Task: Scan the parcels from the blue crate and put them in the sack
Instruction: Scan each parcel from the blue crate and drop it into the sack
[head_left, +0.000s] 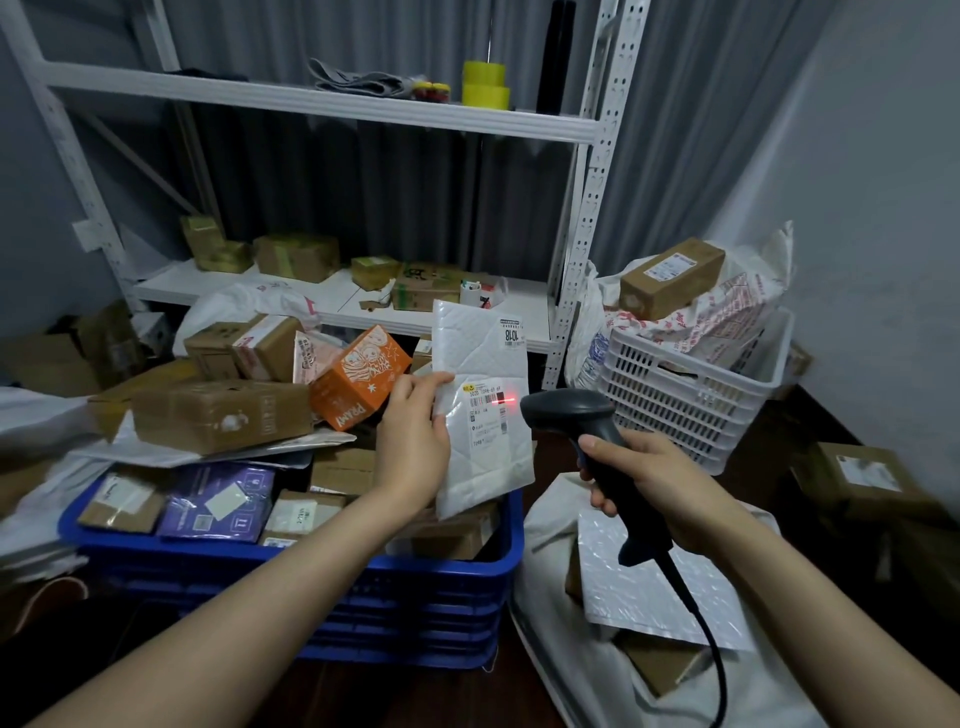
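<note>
Two hands: both are busy, the left hand (413, 441) on a parcel, the right hand (660, 488) on a scanner.
Parcel: the white padded mailer (485, 358) is held upright in the air, above the right end of the blue crate (447, 571), with its printed face to the camera.
Left grip: the fingers are clamped on the mailer's left edge. The thumb (434, 381) lies across the front, its tip just short of the shipping label (485, 415), and the mailer stands tall above and hangs below the hand.
Right grip: the fingers are curled tight round the handle of the dark barcode scanner (571, 415), one finger at the front of the handle. Its cable (706, 639) trails down past the wrist.
Scanner head: it points left at the label from just beside the mailer's right edge, not touching it.
Beam: a red line (501, 400) glows across the barcode near the top of the label.
Crate: it is heaped with brown cartons and a purple packet (218, 499), with an orange box (353, 379) tilted on the pile behind the left hand.
Sack: the white sack (545, 519) lies open under the right hand, just right of the crate. A silver bubble mailer (639, 587) and a brown carton (660, 665) sit inside it.
Background: a white slatted basket (696, 384) holds printed bags and a long carton. White shelving (311, 101) carries yellow tape rolls (485, 83) up top.
</note>
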